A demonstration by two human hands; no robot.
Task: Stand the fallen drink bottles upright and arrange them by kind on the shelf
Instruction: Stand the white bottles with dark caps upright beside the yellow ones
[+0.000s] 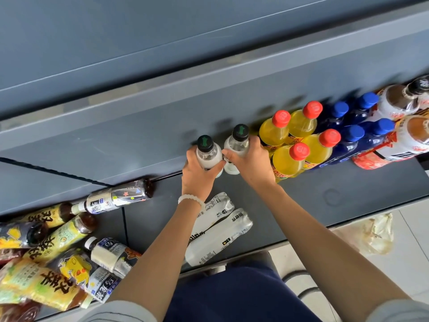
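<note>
Left hand (pixel 197 175) grips one upright white bottle (pixel 207 154), right hand (pixel 251 162) grips second white bottle (pixel 236 145), left of yellow bottles (pixel 287 138) on shelf (pixel 313 194).

Pale tiled floor (pixel 404 270) visible at lower right, beyond front edge of the shelf. Crumpled, translucent yellowish plastic bag (pixel 377 235) lying on floor, just beside that front edge. Dark curved tubing or cable (pixel 299 291) on floor, nearer the camera than the bag; identity unclear. Dark blue clothing (pixel 232 296) at bottom centre, left of the bag. White beaded bracelet (pixel 190 199) on a wrist, well left of the bag.
</note>
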